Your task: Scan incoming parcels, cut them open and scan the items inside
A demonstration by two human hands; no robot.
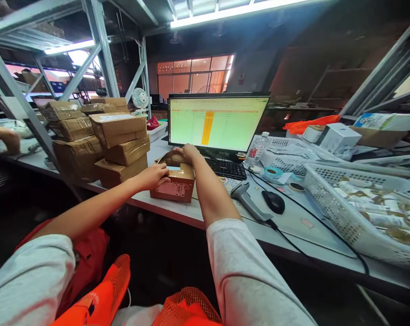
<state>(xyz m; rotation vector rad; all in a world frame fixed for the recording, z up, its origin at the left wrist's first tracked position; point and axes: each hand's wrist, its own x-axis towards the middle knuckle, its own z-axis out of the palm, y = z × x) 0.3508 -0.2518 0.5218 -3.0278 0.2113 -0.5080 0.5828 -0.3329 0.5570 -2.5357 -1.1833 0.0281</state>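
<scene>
A small open cardboard box (172, 189) stands at the desk's front edge, a printed pinkish label on its near side. My left hand (156, 175) is closed on its near left edge, fingers curled over the rim. At the back of the box, my right hand (190, 154) grips the raised far flap; its fingertips are partly hidden. Something pale bluish shows inside the opening, too little of it to name. Right behind the box are a black keyboard (226, 169) and a lit monitor (218, 122) with a spreadsheet.
Taped cardboard boxes (121, 149) are stacked on the left. To the right lie a barcode scanner (250, 203), a black mouse (273, 202), tape rolls (272, 174) and a water bottle (258, 148). A white basket (340, 222) holds several wrapped items. A person's arm (4, 136) shows far left.
</scene>
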